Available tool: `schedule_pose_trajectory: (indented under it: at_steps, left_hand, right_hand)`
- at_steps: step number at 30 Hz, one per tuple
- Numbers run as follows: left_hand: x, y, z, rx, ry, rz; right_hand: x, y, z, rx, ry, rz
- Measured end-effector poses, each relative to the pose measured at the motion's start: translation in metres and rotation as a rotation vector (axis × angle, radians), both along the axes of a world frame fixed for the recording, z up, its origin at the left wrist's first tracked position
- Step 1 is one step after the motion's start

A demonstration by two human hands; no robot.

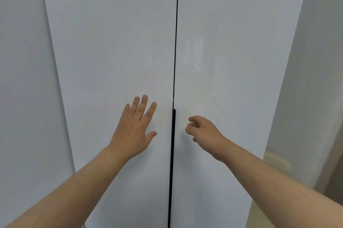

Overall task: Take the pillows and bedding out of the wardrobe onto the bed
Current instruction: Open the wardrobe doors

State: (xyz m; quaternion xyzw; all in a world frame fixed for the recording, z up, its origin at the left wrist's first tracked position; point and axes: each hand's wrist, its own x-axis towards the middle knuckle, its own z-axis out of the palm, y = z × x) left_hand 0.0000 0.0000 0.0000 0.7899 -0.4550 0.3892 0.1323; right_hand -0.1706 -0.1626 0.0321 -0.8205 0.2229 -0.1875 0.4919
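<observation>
1. a pale panel (22,79) runs down the far left edge, just beside the wardrobe (111,14).
2. the wardrobe fills the view, with both doors closed, so nothing inside it shows.
3. the left door (104,51) is plain white.
4. the left hand (136,127) is raised in front of the left door, palm toward it, with fingers straight and spread and nothing held. i cannot tell whether it touches the door.
5. a thin dark gap (176,32) separates the two doors. lower down it widens into a black handle strip (173,153), which lies between the hands.
6. the right hand (202,131) hangs near the strip, apart from it. its fingers are loosely curled, the thumb is clear of them, and it grips nothing.
7. the right door (237,42) is glossy, with faint reflections.
8. a grey wall (326,32) stands at the far right, with a blurred beige shape (278,164) low beside the door edge.
</observation>
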Motion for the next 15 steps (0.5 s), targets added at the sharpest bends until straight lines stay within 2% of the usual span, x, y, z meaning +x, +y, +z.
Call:
schedule_pose_trajectory:
  at_steps: [1,6,15]
  left_hand:
    - [0.017,-0.010,-0.002,0.000,-0.043,-0.006]
    - [0.076,-0.054,0.010,-0.029,-0.027,0.014]
    - [0.095,-0.073,-0.003,-0.121,-0.078,-0.023]
  right_hand:
    - [0.015,0.000,-0.002,0.004,-0.006,-0.007]
    - [0.073,-0.009,-0.001,-0.018,-0.001,-0.107]
    - [0.106,-0.025,-0.005,0.104,-0.067,-0.117]
